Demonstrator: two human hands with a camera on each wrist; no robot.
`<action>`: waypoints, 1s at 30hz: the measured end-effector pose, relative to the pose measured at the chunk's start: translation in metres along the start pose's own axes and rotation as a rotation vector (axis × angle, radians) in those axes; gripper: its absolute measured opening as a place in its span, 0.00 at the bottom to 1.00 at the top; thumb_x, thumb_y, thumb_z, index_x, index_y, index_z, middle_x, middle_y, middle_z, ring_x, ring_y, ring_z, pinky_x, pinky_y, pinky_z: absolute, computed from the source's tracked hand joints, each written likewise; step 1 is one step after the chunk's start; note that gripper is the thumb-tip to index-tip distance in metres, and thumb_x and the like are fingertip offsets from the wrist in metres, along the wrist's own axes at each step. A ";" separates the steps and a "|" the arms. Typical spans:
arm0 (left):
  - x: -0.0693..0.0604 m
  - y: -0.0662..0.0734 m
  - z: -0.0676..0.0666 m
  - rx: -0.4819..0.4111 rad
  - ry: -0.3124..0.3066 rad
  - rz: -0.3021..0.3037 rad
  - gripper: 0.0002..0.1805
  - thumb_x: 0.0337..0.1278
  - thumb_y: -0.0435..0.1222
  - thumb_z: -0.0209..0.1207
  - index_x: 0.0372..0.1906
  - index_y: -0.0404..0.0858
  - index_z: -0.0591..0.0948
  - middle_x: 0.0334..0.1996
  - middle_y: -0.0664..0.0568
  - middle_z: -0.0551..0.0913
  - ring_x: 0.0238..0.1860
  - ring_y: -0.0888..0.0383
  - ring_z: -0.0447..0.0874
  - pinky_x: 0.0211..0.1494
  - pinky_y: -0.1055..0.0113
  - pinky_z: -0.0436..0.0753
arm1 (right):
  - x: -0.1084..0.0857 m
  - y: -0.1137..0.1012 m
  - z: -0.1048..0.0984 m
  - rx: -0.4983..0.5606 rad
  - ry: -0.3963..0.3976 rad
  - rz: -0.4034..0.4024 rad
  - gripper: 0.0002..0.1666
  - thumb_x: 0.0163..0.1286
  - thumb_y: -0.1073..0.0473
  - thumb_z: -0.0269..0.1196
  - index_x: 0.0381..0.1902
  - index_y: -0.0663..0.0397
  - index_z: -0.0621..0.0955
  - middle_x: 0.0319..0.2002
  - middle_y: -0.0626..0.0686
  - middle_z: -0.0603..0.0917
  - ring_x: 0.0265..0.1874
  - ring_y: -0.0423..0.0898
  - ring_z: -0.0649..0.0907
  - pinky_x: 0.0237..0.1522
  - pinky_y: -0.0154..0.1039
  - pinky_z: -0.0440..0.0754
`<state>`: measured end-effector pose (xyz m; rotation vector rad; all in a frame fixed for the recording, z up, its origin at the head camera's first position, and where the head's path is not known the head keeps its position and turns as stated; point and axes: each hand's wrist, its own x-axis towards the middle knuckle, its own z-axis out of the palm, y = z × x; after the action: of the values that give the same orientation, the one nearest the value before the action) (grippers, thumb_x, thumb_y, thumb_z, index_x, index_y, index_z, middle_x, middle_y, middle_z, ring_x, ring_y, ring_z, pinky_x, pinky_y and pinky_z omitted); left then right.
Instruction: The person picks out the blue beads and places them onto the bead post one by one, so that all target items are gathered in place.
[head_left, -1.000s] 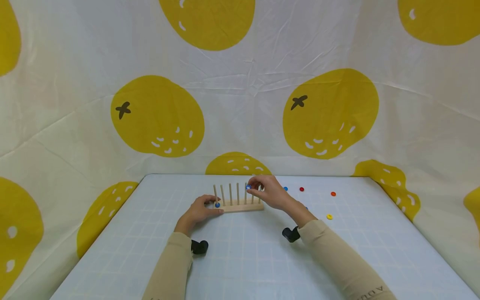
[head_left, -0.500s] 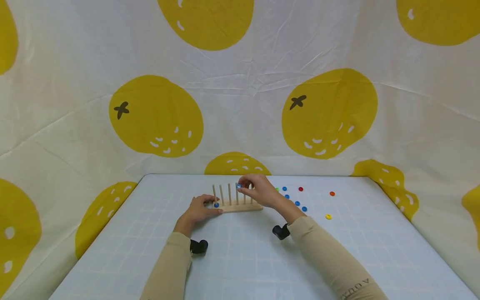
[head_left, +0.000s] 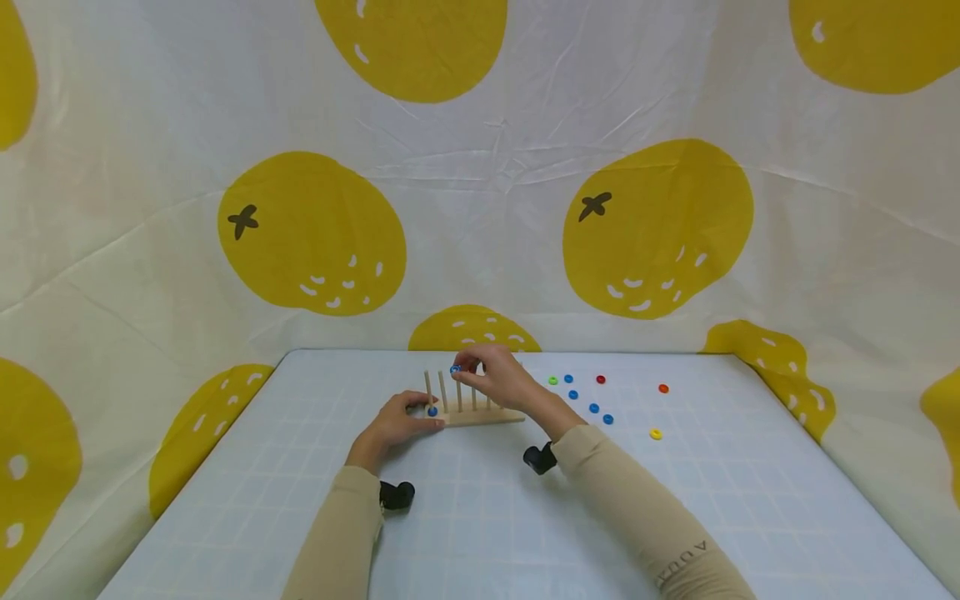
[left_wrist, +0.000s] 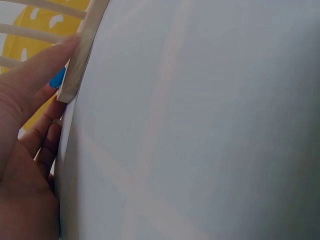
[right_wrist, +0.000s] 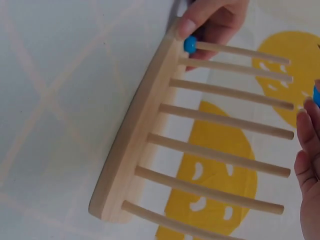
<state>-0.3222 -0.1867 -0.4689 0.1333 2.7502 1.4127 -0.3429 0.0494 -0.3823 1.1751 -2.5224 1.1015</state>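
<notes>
A pale wooden base (head_left: 487, 417) with several upright pegs stands toward the back of the table; the right wrist view shows the wooden base (right_wrist: 130, 135) lengthwise. My left hand (head_left: 393, 421) grips its left end, thumb on the front side, also visible as the left hand (left_wrist: 30, 100). One blue bead (right_wrist: 190, 44) sits at the bottom of the leftmost peg. My right hand (head_left: 491, 375) pinches another blue bead (head_left: 455, 369) near the top of the third peg from the left. In the right wrist view the right hand (right_wrist: 312, 150) is at the right edge, beside the peg tips.
Right of the base lie loose rings: a green one (head_left: 552, 380), several blue ones (head_left: 594, 408), a red one (head_left: 601, 379), an orange one (head_left: 663, 388) and a yellow one (head_left: 656, 434). A fruit-patterned cloth (head_left: 487, 233) hangs behind the table.
My right hand has moved left along the peg tops with the blue bead in its fingers, bringing the loose rings into fuller view. The left hand has stayed on the base.
</notes>
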 end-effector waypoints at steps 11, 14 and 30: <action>0.001 -0.002 0.000 -0.012 0.005 0.042 0.25 0.51 0.41 0.77 0.54 0.38 0.85 0.61 0.40 0.79 0.67 0.40 0.71 0.73 0.39 0.65 | 0.018 -0.008 0.017 0.003 0.028 -0.018 0.09 0.73 0.58 0.66 0.47 0.56 0.85 0.44 0.50 0.86 0.44 0.47 0.81 0.49 0.38 0.81; 0.001 -0.002 0.000 -0.015 0.004 0.037 0.25 0.51 0.41 0.76 0.55 0.38 0.85 0.63 0.40 0.79 0.69 0.40 0.69 0.74 0.39 0.63 | 0.023 -0.010 0.021 0.004 0.032 -0.026 0.08 0.73 0.59 0.66 0.46 0.57 0.85 0.44 0.51 0.86 0.44 0.48 0.82 0.50 0.39 0.81; 0.003 -0.004 0.000 -0.008 0.012 0.030 0.25 0.51 0.42 0.77 0.55 0.39 0.86 0.63 0.41 0.79 0.70 0.40 0.69 0.75 0.40 0.63 | 0.029 -0.008 0.039 0.003 0.048 0.021 0.09 0.74 0.59 0.66 0.48 0.57 0.85 0.43 0.50 0.88 0.41 0.43 0.83 0.44 0.34 0.81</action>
<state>-0.3251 -0.1884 -0.4724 0.1664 2.7636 1.4356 -0.3509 0.0022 -0.3935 1.1110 -2.5034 1.1248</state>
